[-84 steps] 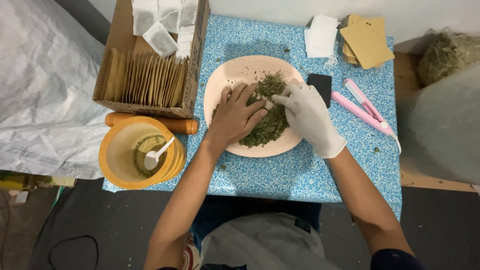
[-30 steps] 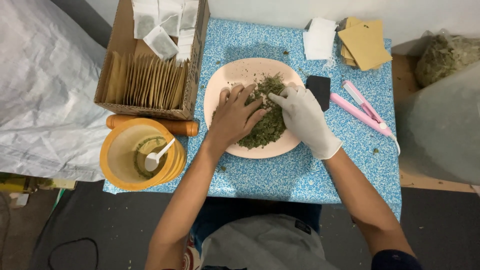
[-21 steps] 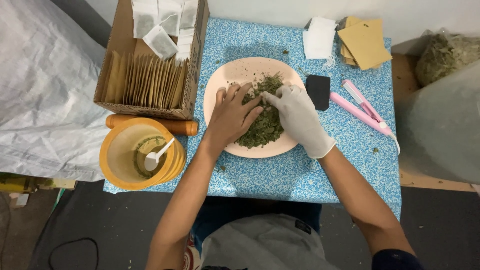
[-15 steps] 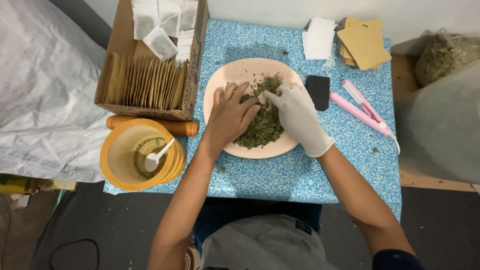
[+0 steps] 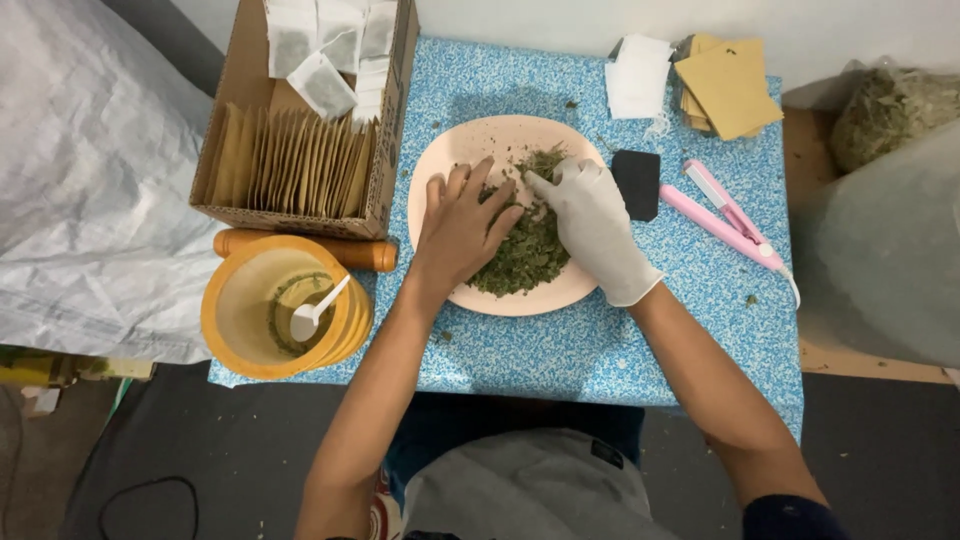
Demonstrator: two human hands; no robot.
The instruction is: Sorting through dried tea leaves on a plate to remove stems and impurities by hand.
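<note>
Very little differs. Both hands have crept a touch farther up the plate (image 5: 470, 150), away from the person's body, over the last few seconds. The left hand (image 5: 460, 225) lies flat with fingers spread on the near-left part of the herbs (image 5: 525, 250), where earlier it sat slightly lower. The right hand (image 5: 595, 225), in its white glove, has shifted inward a little towards the left hand, its fingertips now pointing at the top of the heap. The herbs between the hands look a bit more gathered and pressed together than before.
</note>
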